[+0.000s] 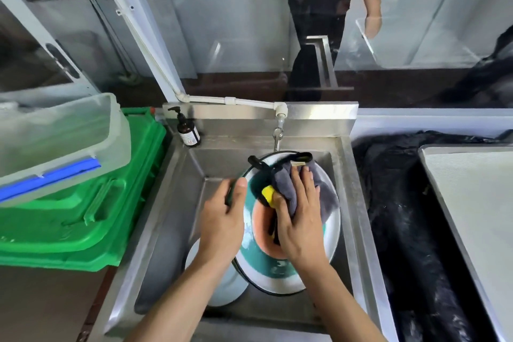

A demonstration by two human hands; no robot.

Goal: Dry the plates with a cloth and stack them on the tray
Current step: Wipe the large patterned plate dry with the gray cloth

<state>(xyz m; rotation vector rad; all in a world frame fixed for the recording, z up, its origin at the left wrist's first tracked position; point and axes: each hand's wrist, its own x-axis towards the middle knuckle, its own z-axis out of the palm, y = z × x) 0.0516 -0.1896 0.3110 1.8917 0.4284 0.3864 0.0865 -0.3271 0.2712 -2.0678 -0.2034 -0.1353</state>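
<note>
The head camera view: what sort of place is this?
Probably a commercial kitchen's dishwashing corner: a deep stainless steel sink, a large flat metal tray beside it, and stacked green plastic crates.

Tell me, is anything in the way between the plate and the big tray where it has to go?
Nothing visible blocks it. The left hand grips the plate by its rim above the sink, while the right hand presses the grey cloth on it. The tray lies to the right, past the sink's edge, on black plastic.

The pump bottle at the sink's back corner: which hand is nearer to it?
Left. The left hand grips the plate rim on the side toward the pump bottle; the right hand presses the cloth further right.
</note>
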